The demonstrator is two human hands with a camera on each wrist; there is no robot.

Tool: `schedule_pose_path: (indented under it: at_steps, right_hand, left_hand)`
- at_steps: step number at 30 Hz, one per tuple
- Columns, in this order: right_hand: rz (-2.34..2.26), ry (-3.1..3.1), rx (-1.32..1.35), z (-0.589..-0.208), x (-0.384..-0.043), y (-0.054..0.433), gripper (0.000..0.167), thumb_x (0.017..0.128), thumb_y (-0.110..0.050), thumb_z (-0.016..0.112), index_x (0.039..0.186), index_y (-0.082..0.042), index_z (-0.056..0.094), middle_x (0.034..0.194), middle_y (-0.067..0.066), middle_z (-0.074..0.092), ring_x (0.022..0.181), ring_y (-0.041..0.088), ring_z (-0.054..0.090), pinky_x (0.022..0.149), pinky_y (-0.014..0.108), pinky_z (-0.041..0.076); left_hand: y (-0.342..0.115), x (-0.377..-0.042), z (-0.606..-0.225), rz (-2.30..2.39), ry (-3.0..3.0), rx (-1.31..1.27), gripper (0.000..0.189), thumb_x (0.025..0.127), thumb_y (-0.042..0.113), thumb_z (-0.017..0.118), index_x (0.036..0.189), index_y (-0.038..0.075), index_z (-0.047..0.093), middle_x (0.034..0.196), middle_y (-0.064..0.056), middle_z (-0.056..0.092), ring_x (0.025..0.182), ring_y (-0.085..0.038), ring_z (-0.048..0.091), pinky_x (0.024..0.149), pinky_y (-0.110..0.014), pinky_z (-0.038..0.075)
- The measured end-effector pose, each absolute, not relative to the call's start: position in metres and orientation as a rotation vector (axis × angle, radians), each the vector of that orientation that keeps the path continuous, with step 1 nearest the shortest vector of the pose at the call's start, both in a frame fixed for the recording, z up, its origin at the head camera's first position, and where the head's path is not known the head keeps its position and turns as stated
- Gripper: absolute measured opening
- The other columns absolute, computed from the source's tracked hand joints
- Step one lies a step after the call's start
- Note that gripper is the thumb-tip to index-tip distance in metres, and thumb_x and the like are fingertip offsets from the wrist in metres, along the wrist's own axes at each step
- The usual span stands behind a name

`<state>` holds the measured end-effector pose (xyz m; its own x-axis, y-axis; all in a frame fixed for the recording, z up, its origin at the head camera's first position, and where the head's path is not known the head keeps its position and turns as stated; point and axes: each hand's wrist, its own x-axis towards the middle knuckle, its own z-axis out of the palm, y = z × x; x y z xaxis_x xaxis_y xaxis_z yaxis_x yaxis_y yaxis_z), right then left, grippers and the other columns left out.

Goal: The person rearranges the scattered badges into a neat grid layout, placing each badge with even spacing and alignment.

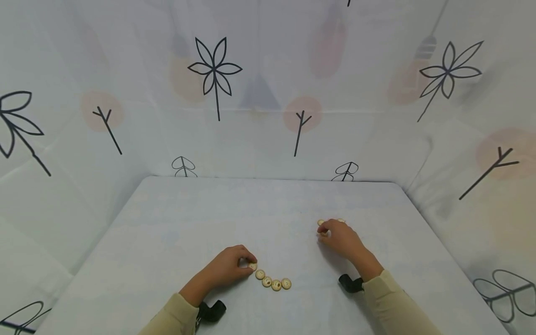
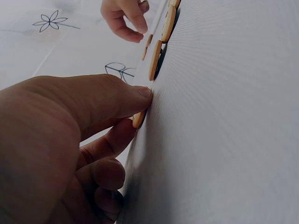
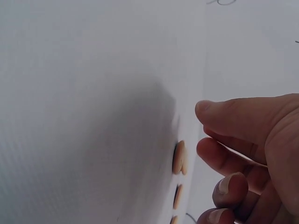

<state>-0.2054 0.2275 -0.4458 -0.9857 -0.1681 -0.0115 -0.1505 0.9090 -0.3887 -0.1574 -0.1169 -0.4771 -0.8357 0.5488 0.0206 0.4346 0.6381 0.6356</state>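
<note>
Thumb and finger of my left hand point(image 1: 229, 266) pinch a round pale wooden button point(image 1: 252, 266) at the upper left end of a curved row. The other buttons point(image 1: 276, 284) of that row lie flat on the white table, running down and right from it. Farther back, my right hand point(image 1: 343, 239) hovers by a second group, where one button point(image 1: 320, 222) shows at the left of the fingers and another button point(image 1: 341, 220) behind them. In the right wrist view, thumb and fingers are apart with nothing between them, just beside the buttons point(image 3: 179, 157). The hand partly hides this group in the head view.
A white cloth covers the table point(image 1: 167, 260). Around it hangs a white curtain point(image 1: 259, 139) printed with flowers and twigs. Black camera pieces point(image 1: 213, 311) sit under both wrists.
</note>
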Motion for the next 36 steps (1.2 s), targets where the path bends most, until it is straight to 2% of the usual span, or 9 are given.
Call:
schedule_pose_path:
  at_steps: [4,7,17,36]
  right_hand:
    - [-0.653,2.985,-0.217,-0.445,-0.202,0.222,0.017,0.085,-0.019,0.071,0.101,-0.015,0.069,0.100,0.002,0.066,0.092,0.020,0.060,0.080,0.042,0.050]
    - [-0.685,2.960,-0.211,-0.443,-0.198,0.219,0.019,0.085,-0.020,0.072,0.103,-0.016,0.069,0.102,0.000,0.067,0.095,0.019,0.061,0.082,0.042,0.051]
    - [-0.615,2.958,-0.300,-0.443,-0.188,0.206,0.023,0.083,-0.023,0.075,0.105,-0.019,0.068,0.098,-0.004,0.065,0.090,0.014,0.058,0.079,0.038,0.050]
    - [-0.661,2.923,-0.400,-0.444,-0.168,0.185,0.023,0.079,-0.024,0.079,0.100,-0.023,0.069,0.096,-0.011,0.063,0.093,0.009,0.058,0.084,0.036,0.050]
  left_hand:
    - [-0.117,-0.157,-0.478,0.976,2.688,0.828,0.018,0.089,0.027,0.070,0.106,0.023,0.072,0.105,0.012,0.066,0.104,-0.012,0.061,0.090,-0.034,0.049]
    - [-0.117,-0.158,-0.478,0.981,2.689,0.833,0.017,0.088,0.027,0.070,0.105,0.022,0.072,0.105,0.011,0.066,0.104,-0.013,0.061,0.090,-0.035,0.049]
    - [-0.116,-0.157,-0.477,0.975,2.692,0.827,0.017,0.088,0.026,0.071,0.105,0.022,0.072,0.105,0.011,0.066,0.104,-0.013,0.061,0.090,-0.035,0.049]
    - [-0.116,-0.156,-0.475,0.970,2.681,0.813,0.018,0.088,0.027,0.071,0.105,0.023,0.072,0.106,0.011,0.065,0.105,-0.015,0.061,0.090,-0.037,0.049]
